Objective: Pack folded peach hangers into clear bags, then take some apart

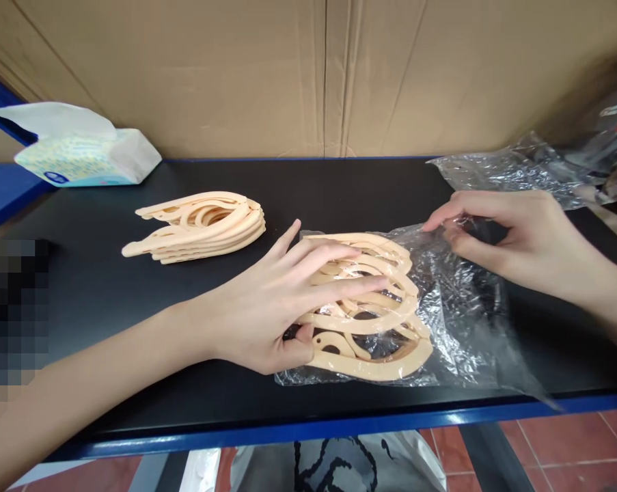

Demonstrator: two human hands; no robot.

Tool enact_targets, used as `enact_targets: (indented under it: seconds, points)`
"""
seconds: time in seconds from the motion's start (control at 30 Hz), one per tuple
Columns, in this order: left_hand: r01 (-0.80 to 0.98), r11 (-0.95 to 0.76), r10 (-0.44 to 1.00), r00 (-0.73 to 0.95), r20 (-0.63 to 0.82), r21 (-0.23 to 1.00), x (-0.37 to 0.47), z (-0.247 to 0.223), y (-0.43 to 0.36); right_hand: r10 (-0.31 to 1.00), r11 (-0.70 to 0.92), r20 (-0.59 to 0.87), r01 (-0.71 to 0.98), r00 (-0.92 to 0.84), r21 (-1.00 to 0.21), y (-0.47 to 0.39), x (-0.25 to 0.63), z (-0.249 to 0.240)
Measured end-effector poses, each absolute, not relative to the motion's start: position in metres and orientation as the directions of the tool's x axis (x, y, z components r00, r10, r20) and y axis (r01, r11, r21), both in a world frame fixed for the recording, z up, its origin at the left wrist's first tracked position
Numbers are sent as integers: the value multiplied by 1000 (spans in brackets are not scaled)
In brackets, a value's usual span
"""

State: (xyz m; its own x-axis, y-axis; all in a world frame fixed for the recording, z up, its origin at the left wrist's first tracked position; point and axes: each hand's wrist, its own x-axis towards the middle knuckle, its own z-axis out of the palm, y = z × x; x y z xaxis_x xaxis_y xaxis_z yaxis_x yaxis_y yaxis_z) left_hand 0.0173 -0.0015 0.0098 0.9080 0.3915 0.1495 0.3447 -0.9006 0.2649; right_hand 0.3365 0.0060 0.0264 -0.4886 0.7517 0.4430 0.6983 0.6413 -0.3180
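Pinched in your right hand [531, 236] is the bag [462, 335]; your left hand [259, 304] lies spread over the pieces [390, 369]. Tug too hard and thin plastic could tear.

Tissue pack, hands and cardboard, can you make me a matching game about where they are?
1. Tissue pack
2. Left hand
3. Right hand
4. Cardboard

A. Pinching the clear bag
B. Upright behind the black table
C. At the table's far left corner
D. Spread over the bagged pale pieces

Pairs: 1-C, 2-D, 3-A, 4-B
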Motion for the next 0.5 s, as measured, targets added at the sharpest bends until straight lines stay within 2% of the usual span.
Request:
enact_targets:
  seconds: [0.3, 0.5]
  points:
    - [375, -888, 443, 856, 269, 268, 17, 0, 3, 806, 592, 289, 708, -517, -385, 7, 339, 21]
    - [481, -825, 544, 819, 184, 297, 16, -5, 3, 850, 526, 273, 701, -450, -481, 8, 336, 20]
